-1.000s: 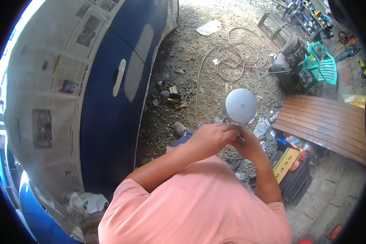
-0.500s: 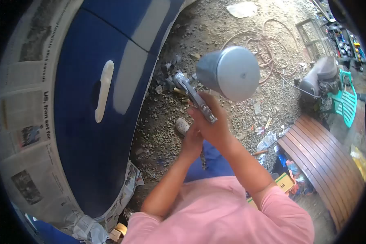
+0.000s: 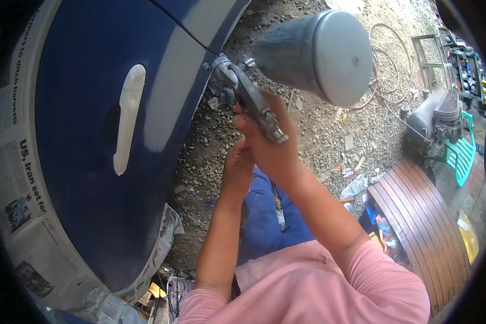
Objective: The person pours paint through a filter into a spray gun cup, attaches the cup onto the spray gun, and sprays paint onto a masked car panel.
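Note:
My right hand [image 3: 278, 137] is wrapped round a metal spray gun [image 3: 247, 94], with a large grey paint cup [image 3: 297, 51] tilted on its side at the upper right. The gun's front end points toward the blue car door [image 3: 100, 210] on the left. My left hand [image 3: 236, 167] is just below the right one, fingers curled near the gun's lower end; what they grip is hidden. On the door are a door handle [image 3: 128, 119] covered in pale tape and a long light-grey patch [image 3: 170, 102].
Newspaper masking [image 3: 24, 178] borders the panel. Gravel ground [image 3: 318, 146] lies beyond my hands, with a coiled hose [image 3: 394, 70] and litter. At the right are a brown slatted board [image 3: 416, 216], a green plastic chair [image 3: 459, 156] and a grey machine [image 3: 429, 116].
The spray gun and both hands have moved up and left toward the door, and the cup appears larger and nearer. My view has shifted, so the door handle sits lower and further left.

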`<action>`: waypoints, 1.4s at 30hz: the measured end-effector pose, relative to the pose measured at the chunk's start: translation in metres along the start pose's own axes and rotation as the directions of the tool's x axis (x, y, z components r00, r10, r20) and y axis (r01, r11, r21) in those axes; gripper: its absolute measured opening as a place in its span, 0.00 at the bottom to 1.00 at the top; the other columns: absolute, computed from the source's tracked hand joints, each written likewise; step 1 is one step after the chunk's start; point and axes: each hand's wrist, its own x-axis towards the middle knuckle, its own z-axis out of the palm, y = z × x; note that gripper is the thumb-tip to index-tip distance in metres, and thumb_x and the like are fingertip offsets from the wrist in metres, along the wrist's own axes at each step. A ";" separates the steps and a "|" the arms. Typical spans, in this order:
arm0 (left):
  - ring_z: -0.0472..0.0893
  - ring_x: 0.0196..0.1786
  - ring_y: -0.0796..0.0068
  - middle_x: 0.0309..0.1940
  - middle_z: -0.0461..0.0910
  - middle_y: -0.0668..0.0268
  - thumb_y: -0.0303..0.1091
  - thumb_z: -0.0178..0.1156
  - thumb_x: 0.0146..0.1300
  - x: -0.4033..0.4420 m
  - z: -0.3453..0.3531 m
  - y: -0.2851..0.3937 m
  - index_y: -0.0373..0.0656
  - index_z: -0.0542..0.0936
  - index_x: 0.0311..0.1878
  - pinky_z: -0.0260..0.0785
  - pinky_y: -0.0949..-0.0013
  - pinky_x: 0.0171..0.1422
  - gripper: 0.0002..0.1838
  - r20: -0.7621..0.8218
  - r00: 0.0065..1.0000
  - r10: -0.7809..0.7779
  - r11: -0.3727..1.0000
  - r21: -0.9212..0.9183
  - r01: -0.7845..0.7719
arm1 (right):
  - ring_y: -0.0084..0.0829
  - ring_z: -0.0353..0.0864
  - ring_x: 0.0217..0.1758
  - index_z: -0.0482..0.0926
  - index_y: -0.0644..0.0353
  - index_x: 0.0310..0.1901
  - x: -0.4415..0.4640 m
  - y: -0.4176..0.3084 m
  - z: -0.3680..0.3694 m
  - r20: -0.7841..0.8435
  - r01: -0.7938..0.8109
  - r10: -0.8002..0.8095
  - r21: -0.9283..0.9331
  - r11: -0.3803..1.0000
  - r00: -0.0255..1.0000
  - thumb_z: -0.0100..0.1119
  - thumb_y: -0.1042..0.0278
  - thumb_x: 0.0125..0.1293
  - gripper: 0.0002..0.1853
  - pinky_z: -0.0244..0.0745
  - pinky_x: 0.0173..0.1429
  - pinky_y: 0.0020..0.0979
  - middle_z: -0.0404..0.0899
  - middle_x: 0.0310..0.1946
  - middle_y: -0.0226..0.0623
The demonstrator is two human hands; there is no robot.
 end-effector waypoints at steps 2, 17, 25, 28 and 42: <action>0.83 0.55 0.80 0.60 0.83 0.68 0.34 0.64 0.74 0.002 0.002 0.004 0.42 0.77 0.67 0.74 0.72 0.53 0.21 -0.008 1.000 0.019 1.000 0.018 -0.018 | 0.31 0.88 0.51 0.77 0.64 0.61 0.001 -0.002 0.002 0.000 -0.033 0.033 -0.025 0.999 0.999 0.75 0.66 0.68 0.24 0.80 0.56 0.35 0.87 0.45 0.45; 0.81 0.58 0.78 0.57 0.85 0.68 0.41 0.65 0.74 0.005 -0.049 -0.026 0.40 0.80 0.63 0.70 0.68 0.63 0.20 0.052 0.994 -0.094 0.991 0.096 0.089 | 0.29 0.85 0.43 0.76 0.65 0.63 -0.002 0.021 0.007 -0.106 -0.253 0.245 -0.073 0.965 0.964 0.70 0.57 0.73 0.25 0.78 0.50 0.34 0.88 0.40 0.46; 0.81 0.60 0.77 0.58 0.84 0.69 0.38 0.63 0.77 -0.009 -0.013 0.010 0.41 0.81 0.63 0.70 0.66 0.67 0.17 0.065 0.997 -0.044 0.996 0.074 0.040 | 0.22 0.83 0.43 0.76 0.62 0.64 -0.013 -0.004 0.008 -0.063 -0.217 0.227 0.135 0.967 0.972 0.72 0.64 0.71 0.25 0.78 0.48 0.28 0.87 0.42 0.37; 0.81 0.58 0.79 0.57 0.84 0.70 0.39 0.63 0.77 -0.009 -0.016 0.015 0.41 0.81 0.62 0.70 0.68 0.65 0.17 0.069 0.996 -0.063 0.991 0.119 0.055 | 0.22 0.84 0.45 0.76 0.62 0.63 -0.013 -0.004 0.009 -0.065 -0.177 0.188 0.150 0.973 0.980 0.72 0.64 0.72 0.23 0.78 0.49 0.27 0.87 0.44 0.35; 0.74 0.39 0.86 0.41 0.82 0.76 0.37 0.62 0.76 0.025 -0.041 -0.010 0.43 0.83 0.56 0.64 0.75 0.44 0.12 -0.021 0.994 -0.110 0.982 0.153 0.112 | 0.22 0.78 0.38 0.79 0.64 0.56 0.006 0.054 0.019 -0.118 -0.317 0.322 0.053 0.947 0.939 0.70 0.57 0.73 0.20 0.75 0.44 0.30 0.86 0.37 0.38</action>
